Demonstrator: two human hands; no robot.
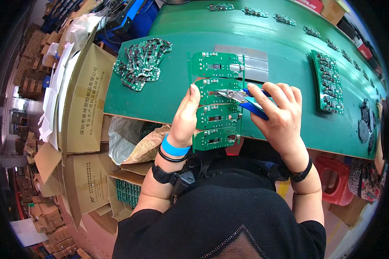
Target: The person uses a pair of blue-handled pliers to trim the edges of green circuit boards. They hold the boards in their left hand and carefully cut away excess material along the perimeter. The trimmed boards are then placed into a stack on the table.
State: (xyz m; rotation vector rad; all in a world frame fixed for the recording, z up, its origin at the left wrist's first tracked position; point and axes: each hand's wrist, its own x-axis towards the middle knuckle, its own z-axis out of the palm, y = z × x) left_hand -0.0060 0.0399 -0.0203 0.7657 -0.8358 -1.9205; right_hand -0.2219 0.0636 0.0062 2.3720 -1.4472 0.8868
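My left hand (186, 115) grips the left edge of a long green circuit board panel (215, 99) made of several joined boards, held upright over the green table (168, 99). My right hand (280, 111) holds blue-handled cutters (242, 98). Their metal jaws rest on the panel's right side, between two of the boards. A blue band and a black band sit on my left wrist, and a black band on my right wrist.
A heap of separated green boards (141, 64) lies at the table's left. A stack of panels (326, 82) lies at the right, with single boards along the far edge. Grey metal plates (250, 64) lie behind the panel. Cardboard boxes (84, 103) stand left; a red stool (338, 179) stands at lower right.
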